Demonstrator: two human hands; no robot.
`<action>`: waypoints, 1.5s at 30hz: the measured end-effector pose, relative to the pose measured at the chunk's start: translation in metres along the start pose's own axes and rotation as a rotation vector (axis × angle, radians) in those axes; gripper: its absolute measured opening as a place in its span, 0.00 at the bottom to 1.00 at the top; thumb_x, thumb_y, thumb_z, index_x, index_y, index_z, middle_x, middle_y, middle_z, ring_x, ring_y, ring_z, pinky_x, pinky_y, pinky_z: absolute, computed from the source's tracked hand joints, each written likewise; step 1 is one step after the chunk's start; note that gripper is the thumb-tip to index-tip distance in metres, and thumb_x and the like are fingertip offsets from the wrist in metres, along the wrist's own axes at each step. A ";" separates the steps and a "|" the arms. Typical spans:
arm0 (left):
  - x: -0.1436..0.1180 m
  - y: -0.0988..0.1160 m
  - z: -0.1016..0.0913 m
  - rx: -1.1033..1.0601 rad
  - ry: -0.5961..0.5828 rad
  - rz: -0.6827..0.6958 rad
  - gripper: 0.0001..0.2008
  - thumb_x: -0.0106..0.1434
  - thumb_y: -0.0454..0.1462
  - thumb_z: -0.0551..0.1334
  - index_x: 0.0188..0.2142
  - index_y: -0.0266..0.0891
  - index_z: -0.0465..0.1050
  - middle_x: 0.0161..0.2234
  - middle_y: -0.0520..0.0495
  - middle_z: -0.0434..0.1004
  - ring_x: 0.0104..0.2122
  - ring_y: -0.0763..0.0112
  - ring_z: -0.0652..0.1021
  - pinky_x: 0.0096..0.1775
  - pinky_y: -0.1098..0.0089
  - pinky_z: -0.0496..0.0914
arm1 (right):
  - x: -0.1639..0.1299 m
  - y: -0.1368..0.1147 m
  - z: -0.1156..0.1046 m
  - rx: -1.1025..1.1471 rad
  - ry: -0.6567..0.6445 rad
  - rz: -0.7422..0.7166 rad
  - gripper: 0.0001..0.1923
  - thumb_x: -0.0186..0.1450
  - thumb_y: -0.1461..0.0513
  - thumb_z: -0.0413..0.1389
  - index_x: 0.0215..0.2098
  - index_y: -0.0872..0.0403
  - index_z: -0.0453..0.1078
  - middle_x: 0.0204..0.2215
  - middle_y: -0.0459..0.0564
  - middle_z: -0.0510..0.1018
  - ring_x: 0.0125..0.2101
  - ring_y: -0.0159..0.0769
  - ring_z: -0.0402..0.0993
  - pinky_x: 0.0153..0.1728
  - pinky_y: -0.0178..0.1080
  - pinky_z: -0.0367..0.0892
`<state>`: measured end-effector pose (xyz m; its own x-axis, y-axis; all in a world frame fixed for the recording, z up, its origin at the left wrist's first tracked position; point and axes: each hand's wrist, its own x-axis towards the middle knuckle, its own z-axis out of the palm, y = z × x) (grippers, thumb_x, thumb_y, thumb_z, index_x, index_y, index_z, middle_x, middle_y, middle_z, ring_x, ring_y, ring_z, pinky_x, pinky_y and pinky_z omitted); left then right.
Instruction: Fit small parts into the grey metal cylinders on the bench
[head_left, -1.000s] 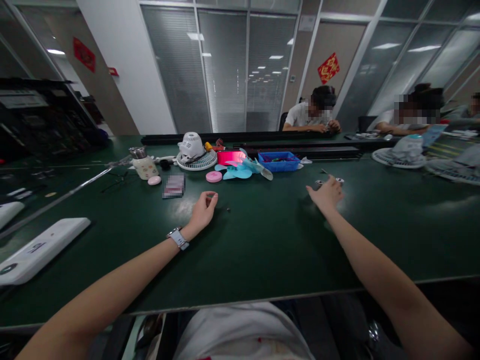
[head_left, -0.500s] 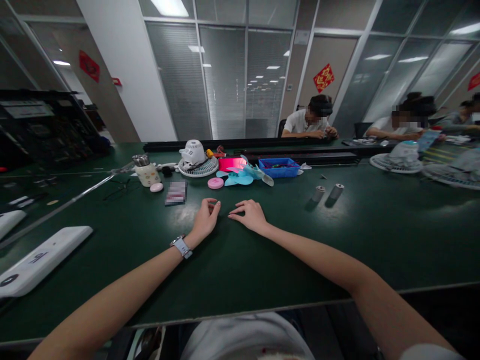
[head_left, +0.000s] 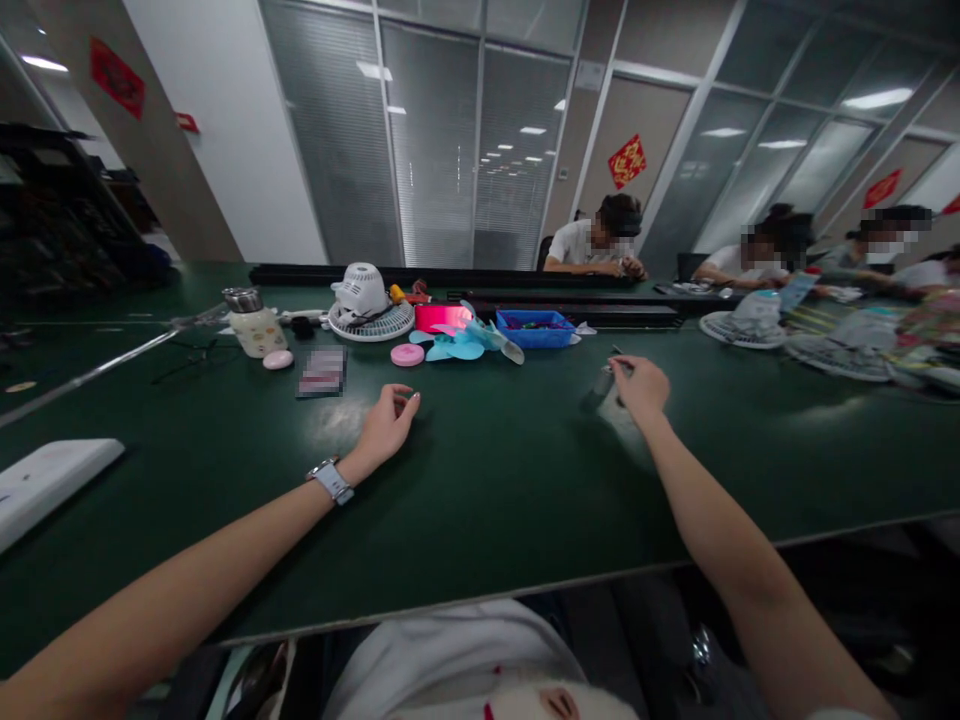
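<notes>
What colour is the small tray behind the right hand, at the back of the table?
The tray is blue, in the head view, beyond the right hand.

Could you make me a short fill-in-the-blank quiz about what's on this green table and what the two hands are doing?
1. The wrist with the watch belongs to the ____ hand.
2. The right hand reaches to a small grey ____ on the table.
3. The shallow tray near the turquoise fan blade is coloured ____.
4. The round pink disc lies ____ the table.

Missing words: left; cylinder; blue; on
</notes>
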<state>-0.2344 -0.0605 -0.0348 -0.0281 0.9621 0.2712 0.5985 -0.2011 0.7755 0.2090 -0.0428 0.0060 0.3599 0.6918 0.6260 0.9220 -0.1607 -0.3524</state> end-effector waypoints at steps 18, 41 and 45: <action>0.000 -0.004 0.001 0.003 -0.023 0.039 0.23 0.64 0.53 0.53 0.50 0.39 0.63 0.38 0.44 0.75 0.34 0.63 0.78 0.37 0.62 0.71 | -0.003 0.006 0.016 -0.020 -0.033 0.032 0.21 0.70 0.53 0.47 0.45 0.55 0.77 0.38 0.59 0.81 0.37 0.45 0.75 0.38 0.42 0.65; -0.002 0.002 -0.004 0.025 -0.033 0.030 0.26 0.63 0.54 0.54 0.50 0.38 0.63 0.37 0.43 0.75 0.35 0.60 0.78 0.37 0.62 0.71 | 0.002 0.000 0.003 -0.101 -0.144 -0.022 0.16 0.70 0.57 0.49 0.45 0.54 0.76 0.41 0.59 0.81 0.39 0.45 0.76 0.39 0.41 0.66; 0.000 -0.002 -0.001 0.016 -0.021 0.047 0.23 0.63 0.52 0.54 0.49 0.38 0.63 0.37 0.44 0.75 0.34 0.62 0.78 0.37 0.62 0.71 | 0.004 0.005 0.008 -0.077 -0.147 0.005 0.16 0.69 0.55 0.51 0.43 0.53 0.78 0.40 0.57 0.82 0.40 0.45 0.77 0.40 0.42 0.67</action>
<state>-0.2363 -0.0606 -0.0358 0.0171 0.9553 0.2952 0.6116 -0.2436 0.7527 0.2140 -0.0353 0.0010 0.3448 0.7855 0.5138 0.9306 -0.2142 -0.2969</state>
